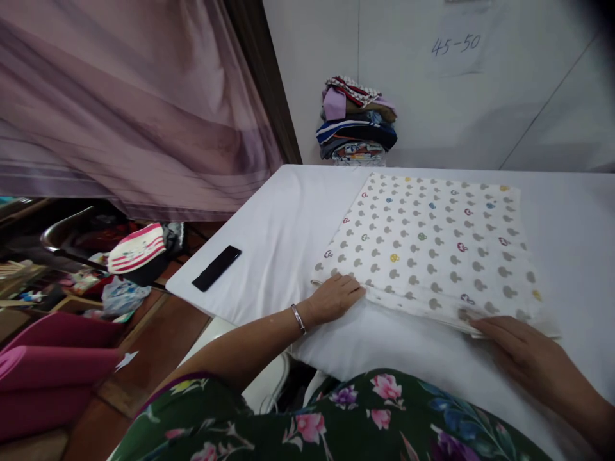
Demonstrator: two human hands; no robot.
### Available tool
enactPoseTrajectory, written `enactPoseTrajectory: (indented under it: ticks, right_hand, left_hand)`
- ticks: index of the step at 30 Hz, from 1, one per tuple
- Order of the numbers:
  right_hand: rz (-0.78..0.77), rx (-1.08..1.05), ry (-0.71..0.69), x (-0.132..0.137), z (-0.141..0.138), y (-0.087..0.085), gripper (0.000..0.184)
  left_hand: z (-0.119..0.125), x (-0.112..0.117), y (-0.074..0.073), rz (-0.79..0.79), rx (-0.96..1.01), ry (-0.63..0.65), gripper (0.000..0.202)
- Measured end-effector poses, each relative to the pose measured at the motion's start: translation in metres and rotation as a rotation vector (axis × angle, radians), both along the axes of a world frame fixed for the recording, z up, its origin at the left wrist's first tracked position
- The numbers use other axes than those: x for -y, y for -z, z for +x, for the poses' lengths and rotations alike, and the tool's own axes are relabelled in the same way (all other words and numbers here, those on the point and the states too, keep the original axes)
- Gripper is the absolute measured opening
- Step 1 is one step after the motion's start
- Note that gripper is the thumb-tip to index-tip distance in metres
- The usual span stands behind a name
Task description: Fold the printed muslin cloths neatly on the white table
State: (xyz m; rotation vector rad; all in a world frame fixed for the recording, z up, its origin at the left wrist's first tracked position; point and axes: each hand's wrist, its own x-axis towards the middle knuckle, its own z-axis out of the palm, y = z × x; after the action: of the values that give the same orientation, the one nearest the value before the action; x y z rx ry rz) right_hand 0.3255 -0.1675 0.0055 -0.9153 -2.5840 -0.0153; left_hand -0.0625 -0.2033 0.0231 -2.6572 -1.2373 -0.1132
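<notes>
A white folded cloth (pixel 418 246) printed with grey and a few coloured mushrooms lies flat on the table in front of me. My left hand (pixel 339 298) is closed on its near left corner, fingers curled over the edge. At the near edge toward the right, my right hand (pixel 521 349) grips the cloth, its fingertips on the border. The fabric layers show along the near side. What lies under each palm is hidden.
The table (pixel 269 243) has a white cover. A black phone (pixel 217 268) lies near its left edge. Behind stands a pile of folded clothes (pixel 356 121) by the wall. A curtain (pixel 144 109) hangs left, above a chair holding a striped cloth (pixel 137 250).
</notes>
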Motion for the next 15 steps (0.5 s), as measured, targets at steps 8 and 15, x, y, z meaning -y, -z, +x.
enactPoseTrajectory:
  ticks: [8,15]
  right_hand:
    - [-0.126,-0.011,0.101,-0.015,0.002,-0.013,0.034]
    - [-0.179,0.032,0.144,-0.03,0.004,-0.023,0.037]
  left_hand:
    - [0.01,-0.004,0.001,-0.009,-0.03,-0.076,0.017]
    - [0.01,-0.016,-0.003,0.03,0.029,-0.142,0.016]
